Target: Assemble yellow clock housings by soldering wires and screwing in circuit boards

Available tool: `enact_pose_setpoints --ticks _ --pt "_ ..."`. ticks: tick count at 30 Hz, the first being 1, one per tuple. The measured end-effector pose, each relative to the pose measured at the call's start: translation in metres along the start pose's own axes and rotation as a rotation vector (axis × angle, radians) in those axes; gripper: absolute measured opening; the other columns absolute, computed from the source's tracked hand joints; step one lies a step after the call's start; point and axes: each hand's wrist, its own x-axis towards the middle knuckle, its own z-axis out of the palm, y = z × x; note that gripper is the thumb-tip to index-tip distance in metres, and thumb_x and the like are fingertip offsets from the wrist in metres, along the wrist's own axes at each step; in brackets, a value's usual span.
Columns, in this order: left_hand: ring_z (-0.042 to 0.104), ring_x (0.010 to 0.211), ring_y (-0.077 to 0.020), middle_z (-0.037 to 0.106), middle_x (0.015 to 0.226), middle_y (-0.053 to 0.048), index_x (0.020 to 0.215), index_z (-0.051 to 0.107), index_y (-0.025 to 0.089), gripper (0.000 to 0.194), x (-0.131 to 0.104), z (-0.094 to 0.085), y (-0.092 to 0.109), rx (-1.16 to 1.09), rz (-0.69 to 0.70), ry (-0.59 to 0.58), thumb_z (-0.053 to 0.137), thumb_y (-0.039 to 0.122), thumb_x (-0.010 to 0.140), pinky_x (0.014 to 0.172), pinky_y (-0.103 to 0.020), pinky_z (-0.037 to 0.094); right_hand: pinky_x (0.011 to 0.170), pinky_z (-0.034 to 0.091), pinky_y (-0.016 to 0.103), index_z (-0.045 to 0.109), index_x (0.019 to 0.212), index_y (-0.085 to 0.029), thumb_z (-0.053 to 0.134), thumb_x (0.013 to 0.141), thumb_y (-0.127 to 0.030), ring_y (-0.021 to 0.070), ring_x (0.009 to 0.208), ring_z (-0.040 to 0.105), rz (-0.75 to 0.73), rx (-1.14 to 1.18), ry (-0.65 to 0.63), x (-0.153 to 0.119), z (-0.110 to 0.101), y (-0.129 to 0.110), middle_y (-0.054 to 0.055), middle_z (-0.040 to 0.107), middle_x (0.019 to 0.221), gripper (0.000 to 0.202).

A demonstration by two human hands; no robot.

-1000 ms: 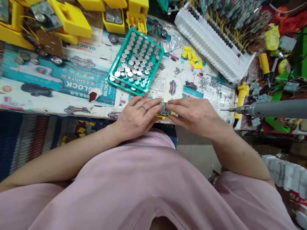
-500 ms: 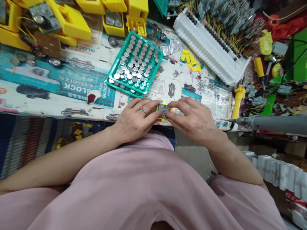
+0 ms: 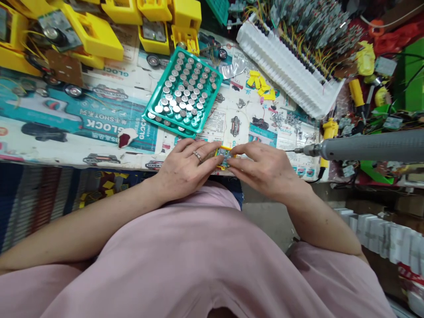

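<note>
My left hand (image 3: 186, 170), with a ring on one finger, and my right hand (image 3: 263, 170) meet at the table's near edge. Between their fingertips sits a small yellow plastic part (image 3: 223, 158) with a grey-blue insert, gripped from both sides and mostly hidden by the fingers. Just beyond my left hand lies a green tray (image 3: 184, 92) filled with several round button cells.
A grey electric screwdriver (image 3: 364, 148) hangs at the right, tip pointing left near my right hand. Yellow toy housings (image 3: 99, 33) crowd the far left. A white ribbed rack (image 3: 288, 66) with wired boards runs along the far right. Small yellow pieces (image 3: 261, 84) and screws (image 3: 285, 118) lie scattered.
Both hands stay on the small yellow part with slight finger shifts. The view has drifted a little; the grey screwdriver appears to have swung up and left.
</note>
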Motion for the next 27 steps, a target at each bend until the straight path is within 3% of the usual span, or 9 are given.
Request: enact_pose_setpoints --ticks 7,13,22,27 --pt "0.067 0.115 -0.0253 0.069 0.132 -0.013 0.119 0.067 0.017 0.027 -0.001 0.001 0.0 -0.069 -0.022 -0.01 0.057 0.02 0.095 0.092 -0.04 0.051 0.08 0.046 0.033 0.072 0.105 -0.02 0.054 0.1 -0.029 0.0197 0.1 0.061 -0.014 -0.134 0.001 -0.001 -0.001 -0.008 0.005 0.074 0.111 0.021" --pt "0.063 0.125 -0.0276 0.066 0.137 -0.013 0.117 0.066 0.015 0.024 -0.001 -0.001 -0.001 -0.024 0.04 -0.016 0.058 0.019 0.095 0.094 -0.041 0.052 0.074 0.038 0.036 0.072 0.102 -0.02 0.049 0.1 -0.02 0.0213 0.089 0.053 -0.014 -0.262 0.013 -0.004 0.002 -0.012 0.006 0.073 0.098 0.022" --pt "0.072 0.105 -0.0241 0.071 0.126 -0.014 0.113 0.068 0.017 0.022 0.009 -0.008 -0.012 -0.03 0.159 -0.076 0.054 0.018 0.097 0.082 -0.035 0.058 0.065 0.039 0.031 0.074 0.106 -0.025 0.049 0.101 -0.026 0.0193 0.084 0.057 0.113 0.025 -0.046 -0.007 0.007 -0.001 0.005 0.071 0.091 0.026" --pt "0.073 0.1 -0.0249 0.073 0.12 -0.014 0.107 0.068 0.015 0.017 0.012 -0.007 -0.014 -0.062 0.155 -0.021 0.056 0.022 0.097 0.077 -0.035 0.059 0.069 0.047 0.028 0.074 0.098 -0.021 0.053 0.1 -0.032 0.0161 0.082 0.065 0.211 0.227 0.063 -0.008 0.013 -0.008 0.006 0.071 0.09 0.024"
